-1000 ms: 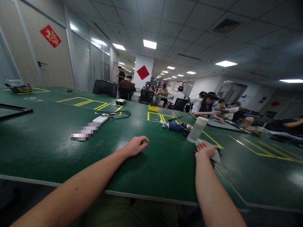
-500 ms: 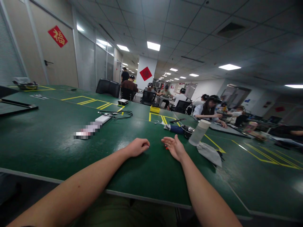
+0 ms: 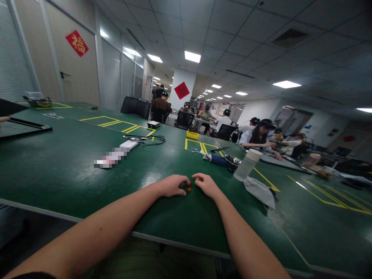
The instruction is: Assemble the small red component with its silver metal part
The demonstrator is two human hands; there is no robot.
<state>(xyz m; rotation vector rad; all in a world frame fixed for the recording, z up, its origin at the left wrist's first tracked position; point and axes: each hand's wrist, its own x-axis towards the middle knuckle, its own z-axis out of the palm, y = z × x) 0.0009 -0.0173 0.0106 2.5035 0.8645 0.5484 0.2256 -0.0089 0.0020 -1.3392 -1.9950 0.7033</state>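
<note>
Both my forearms lie across the green table (image 3: 72,166). My left hand (image 3: 172,185) rests on it with the fingers curled in, the fingertips pointing right. My right hand (image 3: 205,184) sits just beside it, fingers bent and drawn together, the tips turned towards the left hand. A small red piece (image 3: 189,189) lies on the table in the narrow gap between the two hands, right at the fingertips; I cannot tell whether either hand touches it.
Right of my hands lie a grey cloth (image 3: 259,190), a cloudy plastic bottle (image 3: 247,164), a metal bowl (image 3: 232,161) and a blue item (image 3: 218,159). Further back are a white power strip (image 3: 129,145), cables (image 3: 147,138) and a yellow box (image 3: 192,134). Several people sit at the far right.
My right hand left the grey cloth, swept left across the table, and closed from an open palm into bent fingers beside my left hand. The red piece now lies between them.
</note>
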